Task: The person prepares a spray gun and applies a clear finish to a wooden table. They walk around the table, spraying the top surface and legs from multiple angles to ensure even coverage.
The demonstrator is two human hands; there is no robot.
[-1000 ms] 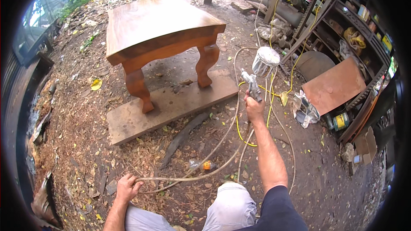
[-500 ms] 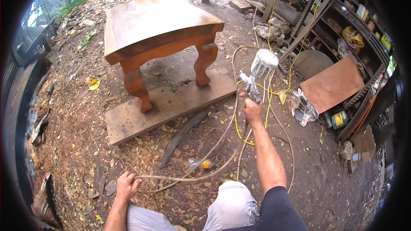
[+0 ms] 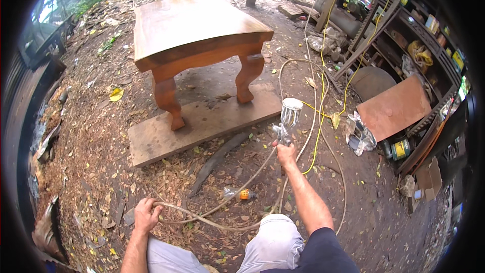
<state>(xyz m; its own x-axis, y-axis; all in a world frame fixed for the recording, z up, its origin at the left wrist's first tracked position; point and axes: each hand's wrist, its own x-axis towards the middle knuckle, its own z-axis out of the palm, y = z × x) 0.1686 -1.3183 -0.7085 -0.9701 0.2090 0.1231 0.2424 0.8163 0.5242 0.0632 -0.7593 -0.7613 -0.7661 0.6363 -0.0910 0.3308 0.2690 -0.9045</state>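
My right hand (image 3: 287,154) is closed round the handle of a metal spray gun (image 3: 283,134), whose paint-streaked white cup (image 3: 291,113) sits on top. At lower left, my left hand (image 3: 146,214) grips a beige air hose (image 3: 212,222), which loops across in front of my knees toward the gun. Ahead stands a wooden table (image 3: 197,25) with a glossy brown top and curved reddish legs. Its near legs rest on a flat plank (image 3: 207,121); the far legs are hidden. The gun is to the right of the plank, apart from the table.
A clear bottle with an orange label (image 3: 245,194) lies on the leaf-strewn ground, near a dark curved piece of wood (image 3: 214,164). Hose coils and a yellow cord (image 3: 316,151) spread at right. Beyond them are a reddish board (image 3: 394,107) and cluttered shelves (image 3: 422,45).
My right hand has drawn the spray gun down and left, closer to me. The hose in front of my knees has sagged. My left hand has risen slightly, still gripping it.
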